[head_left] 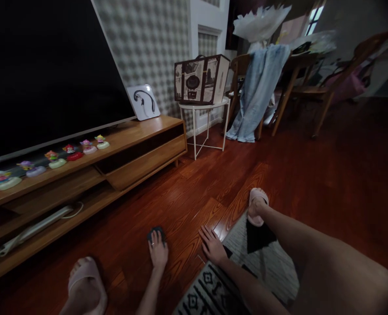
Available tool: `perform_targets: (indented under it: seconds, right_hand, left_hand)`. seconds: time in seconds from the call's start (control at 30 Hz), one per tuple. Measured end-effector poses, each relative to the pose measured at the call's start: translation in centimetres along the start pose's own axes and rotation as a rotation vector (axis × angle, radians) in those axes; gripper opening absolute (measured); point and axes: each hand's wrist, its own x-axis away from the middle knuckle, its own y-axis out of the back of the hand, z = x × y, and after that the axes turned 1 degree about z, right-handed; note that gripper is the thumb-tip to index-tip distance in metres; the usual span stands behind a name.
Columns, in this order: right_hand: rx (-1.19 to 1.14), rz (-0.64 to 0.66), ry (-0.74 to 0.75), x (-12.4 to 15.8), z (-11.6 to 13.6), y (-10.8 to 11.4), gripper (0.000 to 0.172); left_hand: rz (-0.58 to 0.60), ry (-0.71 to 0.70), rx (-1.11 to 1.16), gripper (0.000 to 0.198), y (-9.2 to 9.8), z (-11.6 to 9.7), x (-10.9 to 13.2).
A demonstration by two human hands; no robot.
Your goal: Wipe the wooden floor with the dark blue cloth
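I sit on a dark red wooden floor [187, 192] with my legs stretched out. My left hand [157, 251] reaches forward and its fingers rest on a small dark object [156, 232] lying on the floor; what the object is cannot be made out. My right hand [212, 245] lies flat on the floor with its fingers spread, at the corner of a patterned grey rug [220, 280], holding nothing. My feet wear pale slippers, the left slipper [85, 280] near the bottom edge and the right slipper [256, 205] ahead on the rug's far side.
A low wooden TV stand [138, 148] runs along the left under a large dark screen [43, 70], with several small colourful figurines [69, 153] on top. A white side table [207, 118] carries a printed box [200, 78]. Wooden chairs [325, 87] and draped blue cloth [259, 92] stand behind.
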Motion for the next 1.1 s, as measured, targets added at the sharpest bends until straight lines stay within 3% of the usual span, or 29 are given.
perform_targets:
  seconds: [0.07, 0.13, 0.3, 0.43, 0.53, 0.63, 0.73, 0.93, 1.03, 1.1]
  right_hand:
    - [0.003, 0.016, -0.011, 0.0, 0.2, 0.2, 0.063]
    - [0.013, 0.022, -0.015, 0.0, 0.3, 0.3, 0.062]
    - [0.052, -0.008, 0.015, 0.1, -0.1, -0.1, 0.062]
    - [0.059, -0.015, 0.031, 0.2, -0.4, -0.4, 0.064]
    - [0.051, -0.009, 0.023, 0.2, -0.3, -0.3, 0.065]
    - [0.044, -0.024, 0.019, 0.2, -0.2, -0.2, 0.066]
    - [0.042, -0.025, 0.019, 0.1, -0.1, -0.1, 0.064]
    - [0.053, -0.036, 0.031, 0.0, -0.2, -0.2, 0.063]
    - [0.065, -0.048, 0.037, 0.1, -0.3, -0.5, 0.063]
    - [0.077, -0.054, 0.039, 0.1, -0.5, -0.7, 0.064]
  left_hand:
    - [0.001, -0.054, -0.045, 0.059, -1.1, -1.7, 1.4]
    - [-0.01, -0.118, -0.054, 0.059, -1.5, -1.9, 2.1]
    - [-0.033, -0.296, 0.046, 0.058, -1.2, 2.2, 0.8]
    - [-0.057, -0.284, 0.101, 0.069, -1.7, 4.7, -0.8]
    - [-0.04, -0.229, 0.117, 0.064, -1.8, 4.8, -1.5]
    - [-0.027, -0.15, 0.05, 0.055, -1.7, 2.9, -1.1]
    - [-0.002, -0.118, -0.065, 0.058, -1.8, -0.6, 1.0]
    - [0.192, -0.454, -0.14, 0.08, -3.8, -8.3, 7.8]
    - [0.277, -0.54, -0.141, 0.087, -3.6, -9.4, 7.7]
    - [0.281, -0.495, -0.18, 0.085, -2.4, -8.2, 5.6]
